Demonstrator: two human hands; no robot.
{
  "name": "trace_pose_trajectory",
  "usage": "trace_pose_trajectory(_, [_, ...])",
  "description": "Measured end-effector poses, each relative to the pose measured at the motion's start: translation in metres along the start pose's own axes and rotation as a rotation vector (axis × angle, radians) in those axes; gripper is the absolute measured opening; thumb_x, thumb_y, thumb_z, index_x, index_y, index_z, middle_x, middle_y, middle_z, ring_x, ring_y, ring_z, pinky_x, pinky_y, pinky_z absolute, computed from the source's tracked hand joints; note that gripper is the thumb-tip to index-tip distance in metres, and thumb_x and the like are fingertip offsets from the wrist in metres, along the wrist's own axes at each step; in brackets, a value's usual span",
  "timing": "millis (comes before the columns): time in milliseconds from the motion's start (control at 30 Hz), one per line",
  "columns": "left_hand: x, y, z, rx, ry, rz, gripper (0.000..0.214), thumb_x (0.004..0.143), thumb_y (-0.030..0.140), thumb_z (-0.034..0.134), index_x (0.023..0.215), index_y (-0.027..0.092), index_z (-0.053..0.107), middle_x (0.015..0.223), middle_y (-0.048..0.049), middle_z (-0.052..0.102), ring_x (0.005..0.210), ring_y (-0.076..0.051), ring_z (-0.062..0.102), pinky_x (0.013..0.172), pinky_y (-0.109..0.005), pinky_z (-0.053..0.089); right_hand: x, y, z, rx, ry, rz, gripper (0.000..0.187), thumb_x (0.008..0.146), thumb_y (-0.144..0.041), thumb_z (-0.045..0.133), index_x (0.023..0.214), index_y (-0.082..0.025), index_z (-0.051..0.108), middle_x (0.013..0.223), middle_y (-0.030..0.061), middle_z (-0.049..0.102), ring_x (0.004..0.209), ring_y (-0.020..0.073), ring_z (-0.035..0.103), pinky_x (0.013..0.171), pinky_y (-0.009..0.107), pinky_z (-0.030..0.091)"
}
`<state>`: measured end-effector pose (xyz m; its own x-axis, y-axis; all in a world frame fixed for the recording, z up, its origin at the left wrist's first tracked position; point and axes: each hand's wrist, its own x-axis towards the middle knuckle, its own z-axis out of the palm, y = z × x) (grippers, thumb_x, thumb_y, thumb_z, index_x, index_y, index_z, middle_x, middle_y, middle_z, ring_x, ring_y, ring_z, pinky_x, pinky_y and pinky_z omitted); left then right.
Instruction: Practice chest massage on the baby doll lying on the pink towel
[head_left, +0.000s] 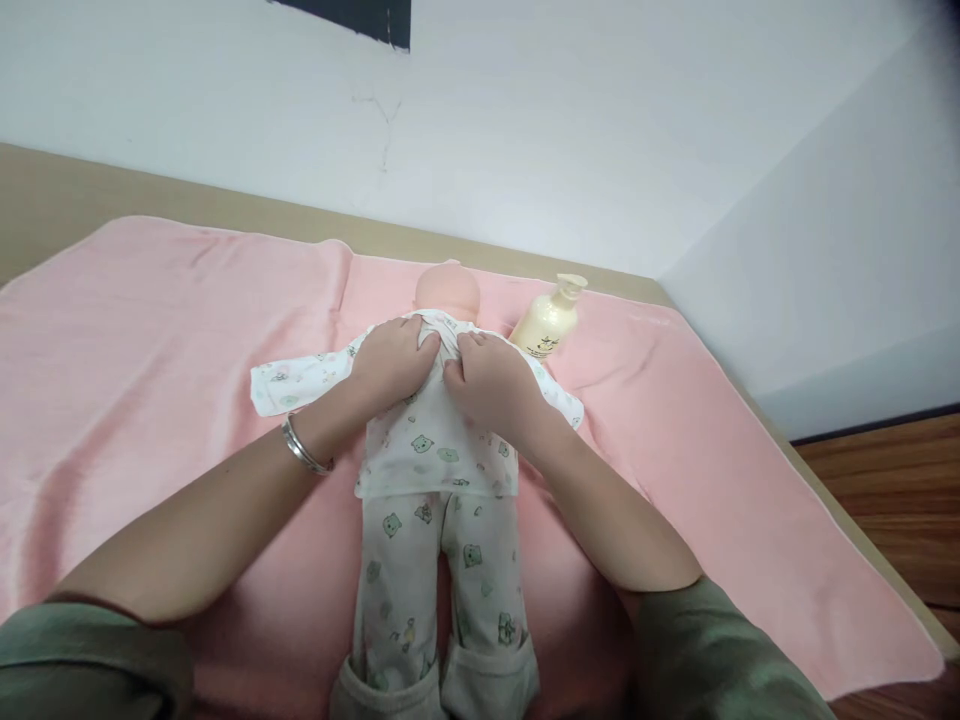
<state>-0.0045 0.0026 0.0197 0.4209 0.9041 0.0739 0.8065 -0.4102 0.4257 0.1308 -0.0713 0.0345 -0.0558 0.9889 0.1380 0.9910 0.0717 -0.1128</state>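
Observation:
A baby doll (448, 290) lies on a pink blanket, its head pointing away from me. It wears a white printed long-sleeved top (420, 450) and matching printed trousers (472, 560) with turned-up cuffs. Both my hands are at the top's neckline, below the doll's head. My left hand (394, 360) has its fingers closed on the fabric at the left of the chest. Across from it, my right hand (495, 380) pinches the fabric on the other side. The sleeves spread out to both sides, and my right forearm partly covers one.
A cream pump bottle (546, 320) leans beside the doll's head on the right. The pink blanket (165, 400) covers most of the wooden surface (75, 180). A white wall (525, 130) rises behind, meeting another wall at right. Wood flooring (892, 490) shows at the lower right.

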Motion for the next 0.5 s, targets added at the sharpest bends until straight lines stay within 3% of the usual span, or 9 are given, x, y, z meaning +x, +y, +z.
trace_pose_trajectory(167, [-0.006,0.005,0.001,0.096,0.026,0.038,0.033,0.099,0.027,0.031,0.101,0.016,0.062,0.109,-0.0183,0.071,0.106,-0.033,0.066,0.095,-0.047,0.050,0.006,0.006,0.001,0.126,-0.024,0.057,0.027,0.101,-0.026,0.037,0.088,-0.022,0.060,0.099,0.0114,0.072,0.098,0.0282,0.065,0.083,0.038,0.049])
trace_pose_trajectory(333, [-0.024,0.016,0.002,0.182,0.052,0.168,0.029,0.099,0.022,0.033,0.100,0.016,0.062,0.109,-0.0200,0.067,0.108,-0.035,0.062,0.096,-0.050,0.049,0.025,0.024,0.015,0.258,-0.001,0.068,0.036,0.103,-0.036,0.036,0.114,-0.015,0.063,0.136,0.0190,0.067,0.126,0.0324,0.061,0.104,0.043,0.047])
trace_pose_trajectory(500, [-0.021,0.014,-0.001,0.113,0.021,0.185,0.027,0.098,0.021,0.032,0.096,0.019,0.059,0.109,-0.0173,0.067,0.108,-0.032,0.062,0.094,-0.046,0.049,0.024,0.024,0.020,0.182,0.018,0.069,0.042,0.106,-0.036,0.032,0.123,-0.010,0.060,0.135,0.0211,0.067,0.124,0.0346,0.061,0.107,0.047,0.045])
